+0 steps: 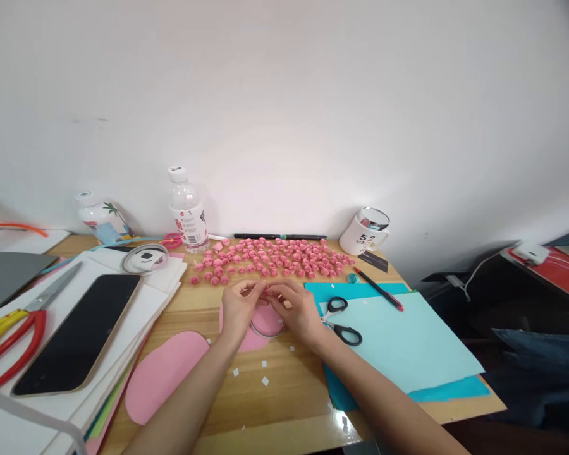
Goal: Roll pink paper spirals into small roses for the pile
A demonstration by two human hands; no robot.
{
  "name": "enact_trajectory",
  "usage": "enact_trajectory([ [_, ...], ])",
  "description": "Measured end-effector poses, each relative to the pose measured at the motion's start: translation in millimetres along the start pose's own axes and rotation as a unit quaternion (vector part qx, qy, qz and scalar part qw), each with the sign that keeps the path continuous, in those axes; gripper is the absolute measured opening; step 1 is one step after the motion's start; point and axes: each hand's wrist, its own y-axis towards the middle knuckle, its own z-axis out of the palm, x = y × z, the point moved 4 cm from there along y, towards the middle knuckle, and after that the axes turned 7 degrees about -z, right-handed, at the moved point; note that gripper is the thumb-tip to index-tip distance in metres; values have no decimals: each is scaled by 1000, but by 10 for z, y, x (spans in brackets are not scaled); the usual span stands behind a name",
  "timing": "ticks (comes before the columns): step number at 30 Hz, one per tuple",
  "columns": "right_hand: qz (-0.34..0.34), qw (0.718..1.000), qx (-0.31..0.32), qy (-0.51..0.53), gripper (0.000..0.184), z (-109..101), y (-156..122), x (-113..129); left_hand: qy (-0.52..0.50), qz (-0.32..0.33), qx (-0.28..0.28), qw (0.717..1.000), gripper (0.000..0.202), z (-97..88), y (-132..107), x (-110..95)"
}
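Observation:
My left hand (239,311) and my right hand (296,309) meet over the desk, fingertips pinched together on a small pink paper roll (266,290), mostly covered by the fingers. Beneath them lies a pink paper sheet (252,343), with a round clear ring (269,333), perhaps a tape roll, on it. Just beyond the hands spreads a large group of small rolled pink paper roses (277,256). Rounded pink paper pieces (168,376) lie beside my left forearm. Black-handled scissors (344,319) rest to the right of my right hand.
At left, a phone (80,335), red-and-yellow scissors (23,328) and a tape roll (145,258) lie on stacked paper. A bottle (188,215) and a mug (365,232) stand by the wall. Blue sheets (408,347) and a pencil (379,289) lie right. White bits (265,381) dot the desk.

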Motion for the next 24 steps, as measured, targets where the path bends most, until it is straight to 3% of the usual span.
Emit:
enact_trajectory([
  [5,-7,996,58,-63,11,67,192,-4,19,27,-7,999,26,-79,58,-28],
  [10,-42,989,88,-107,13,167,399,53,-37,7,-38,999,34,-186,119,-74],
  [17,-52,988,84,-123,12,292,470,58,-86,4,-74,994,39,-251,139,-112],
  [24,-12,992,89,-88,8,358,492,26,-131,5,-54,990,40,-231,123,-123],
])
